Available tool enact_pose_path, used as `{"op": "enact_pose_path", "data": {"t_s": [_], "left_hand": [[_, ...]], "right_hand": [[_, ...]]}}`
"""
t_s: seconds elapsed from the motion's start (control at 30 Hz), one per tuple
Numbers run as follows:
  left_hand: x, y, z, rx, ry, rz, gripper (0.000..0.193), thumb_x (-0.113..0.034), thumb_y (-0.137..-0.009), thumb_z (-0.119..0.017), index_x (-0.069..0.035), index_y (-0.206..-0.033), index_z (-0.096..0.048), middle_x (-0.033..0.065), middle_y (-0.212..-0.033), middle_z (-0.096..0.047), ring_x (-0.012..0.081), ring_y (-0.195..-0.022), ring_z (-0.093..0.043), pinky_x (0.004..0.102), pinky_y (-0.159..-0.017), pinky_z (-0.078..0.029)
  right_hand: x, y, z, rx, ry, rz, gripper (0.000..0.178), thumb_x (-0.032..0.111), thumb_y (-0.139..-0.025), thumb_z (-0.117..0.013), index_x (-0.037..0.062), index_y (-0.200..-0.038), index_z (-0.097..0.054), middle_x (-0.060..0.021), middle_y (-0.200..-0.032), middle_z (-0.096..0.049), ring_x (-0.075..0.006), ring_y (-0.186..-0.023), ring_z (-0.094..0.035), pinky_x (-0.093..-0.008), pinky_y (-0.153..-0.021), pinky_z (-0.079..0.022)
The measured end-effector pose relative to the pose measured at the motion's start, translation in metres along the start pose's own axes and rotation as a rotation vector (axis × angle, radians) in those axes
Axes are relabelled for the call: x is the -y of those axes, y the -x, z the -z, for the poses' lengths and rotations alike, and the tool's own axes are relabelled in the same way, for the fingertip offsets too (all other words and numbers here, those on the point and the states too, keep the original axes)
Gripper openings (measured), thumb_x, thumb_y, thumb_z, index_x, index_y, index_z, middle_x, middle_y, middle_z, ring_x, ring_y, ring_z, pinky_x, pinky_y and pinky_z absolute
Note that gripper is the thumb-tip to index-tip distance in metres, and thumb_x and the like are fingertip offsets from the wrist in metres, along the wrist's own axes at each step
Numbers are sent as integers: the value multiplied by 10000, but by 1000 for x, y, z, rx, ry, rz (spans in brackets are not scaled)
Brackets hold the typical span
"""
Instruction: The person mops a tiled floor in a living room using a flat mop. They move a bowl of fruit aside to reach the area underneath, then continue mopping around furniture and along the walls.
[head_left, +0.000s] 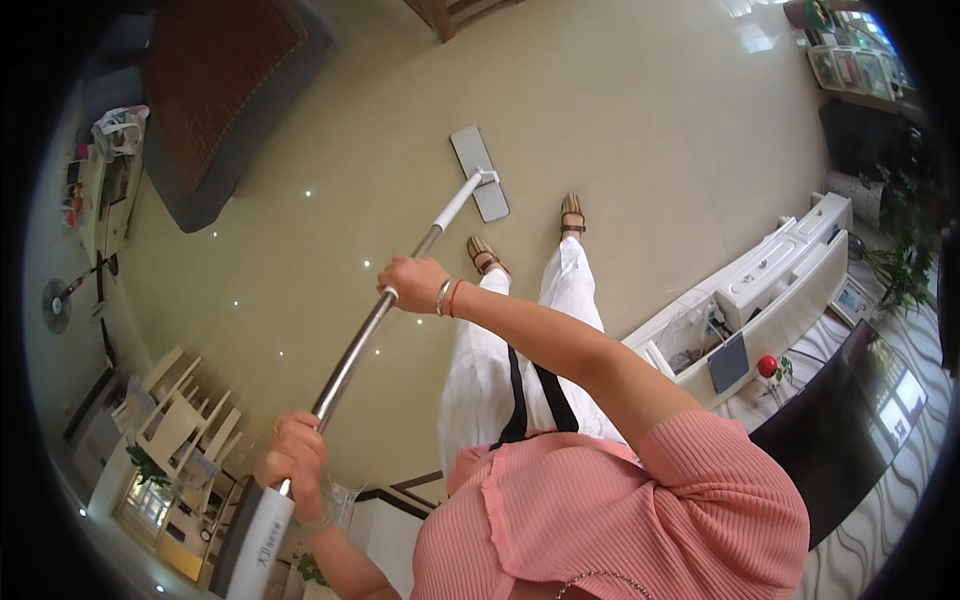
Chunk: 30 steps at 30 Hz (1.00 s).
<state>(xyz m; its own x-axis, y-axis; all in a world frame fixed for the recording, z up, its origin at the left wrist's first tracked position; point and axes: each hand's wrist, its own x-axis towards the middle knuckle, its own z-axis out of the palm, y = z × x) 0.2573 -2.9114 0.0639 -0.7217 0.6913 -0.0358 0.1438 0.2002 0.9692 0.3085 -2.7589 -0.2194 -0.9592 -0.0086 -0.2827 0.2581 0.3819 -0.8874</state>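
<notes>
A flat mop slants across the view, its silver pole [352,352] running from lower left up toward the middle. Its rectangular pale grey head [470,150] lies on the floor just beyond my feet. My right hand [415,281], with a silver bangle and a red string at the wrist, is wrapped round the middle of the pole. Lower down at the left, my left hand [296,455] grips the pole just above the thick white handle section [262,545]. The fingers of both hands are closed.
Glossy beige tiles [640,130] make up the floor. A brown-topped grey sofa [215,90] stands far left, white chairs [180,430] and a fan [57,305] at left. At right are a white cabinet [770,275] with an open compartment and a dark television [850,435].
</notes>
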Motion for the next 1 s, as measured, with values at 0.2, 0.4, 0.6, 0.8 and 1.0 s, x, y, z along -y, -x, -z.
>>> {"op": "enact_pose_path", "data": {"t_s": [0.2, 0.4, 0.6, 0.8, 1.0], "left_hand": [[25, 15, -58, -111, 86, -36, 278, -106, -889, -576, -117, -698, -373, 11, -570, -467, 155, -562, -492, 417, -730, -451], [48, -13, -172, -87, 244, 5, 307, -146, -924, -572, -117, -707, -357, 10, -589, -467, 165, -570, -490, 413, -738, -456], [83, -83, -318, -42, 474, -246, 268, 20, -830, -542, -95, -665, -365, -14, -568, -450, 153, -506, -402, 345, -632, -392], [114, -181, -392, 151, 473, 8, 230, 40, -885, -592, -36, -719, -452, 3, -692, -498, 103, -634, -474, 367, -953, -471], [115, -192, -361, 134, 456, -93, 189, 58, -883, -583, -41, -752, -488, 5, -699, -493, 107, -648, -475, 367, -947, -481]], "right_hand": [[-40, 33, 54, 169, 155, -35, 105, 224, -803, -616, 146, -852, -665, -61, -885, -655, -273, -923, -636, -435, -704, -538], [-134, 104, 133, -13, 159, -74, 95, 190, -770, -674, 124, -836, -658, -48, -843, -649, -254, -974, -606, -434, -773, -508], [-263, 154, 241, -232, 201, 8, 140, 26, -666, -676, 102, -774, -627, -65, -793, -632, -284, -833, -590, -382, -728, -488], [-363, 147, 350, -390, 369, -52, 107, 27, -684, -633, 94, -690, -549, -75, -716, -567, -299, -753, -542, -381, -720, -464], [-337, 118, 337, -443, 329, -64, 117, -17, -683, -593, 84, -676, -536, -84, -700, -557, -299, -755, -526, -372, -751, -443]]}}
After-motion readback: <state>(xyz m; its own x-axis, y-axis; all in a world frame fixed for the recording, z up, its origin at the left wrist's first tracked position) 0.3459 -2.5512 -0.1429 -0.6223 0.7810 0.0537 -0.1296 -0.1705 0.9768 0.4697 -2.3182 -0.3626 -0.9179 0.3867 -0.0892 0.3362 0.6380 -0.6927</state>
